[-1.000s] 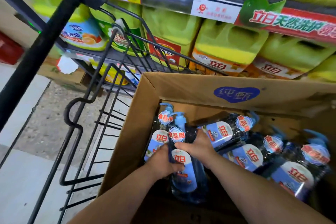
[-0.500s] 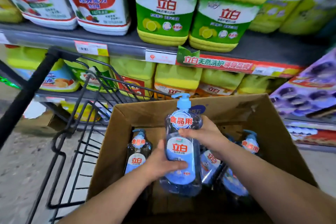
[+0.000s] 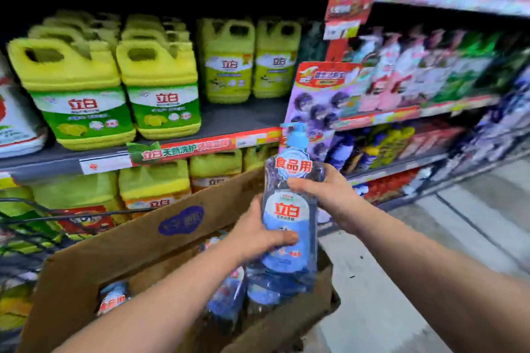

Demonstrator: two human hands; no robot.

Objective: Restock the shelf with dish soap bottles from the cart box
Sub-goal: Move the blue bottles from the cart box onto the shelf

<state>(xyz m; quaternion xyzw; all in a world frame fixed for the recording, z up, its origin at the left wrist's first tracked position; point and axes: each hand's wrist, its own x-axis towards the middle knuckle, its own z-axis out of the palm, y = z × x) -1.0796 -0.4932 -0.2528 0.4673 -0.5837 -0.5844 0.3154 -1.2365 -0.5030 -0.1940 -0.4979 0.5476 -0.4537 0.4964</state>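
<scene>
- The grey metal store shelf (image 3: 238, 119) fills the background. Its middle board carries yellow plastic jugs with green labels (image 3: 160, 89), and a bare stretch of board shows to their right.
- The brown cardboard box (image 3: 114, 252) sits open-topped below, with the black wire cart (image 3: 28, 223) showing at its left. More clear blue-labelled bottles (image 3: 113, 298) lie inside.
- The clear plastic dish soap bottle with a blue label (image 3: 289, 209) is upright above the box's right side, in front of the shelf edge and apart from it.
- The left hand (image 3: 255, 235) is wrapped round the lower body, thumb across the label. The right hand (image 3: 324, 192) is clamped on the shoulder, just under the round neck tag.
- The light-blue pump head (image 3: 296, 136) on top is untouched.
- It looks full, so probably fairly heavy. The walls are likely stiff with a little give, and the smooth plastic and glossy label may be slippery. Best held round the body with support low down, not by the pump.
</scene>
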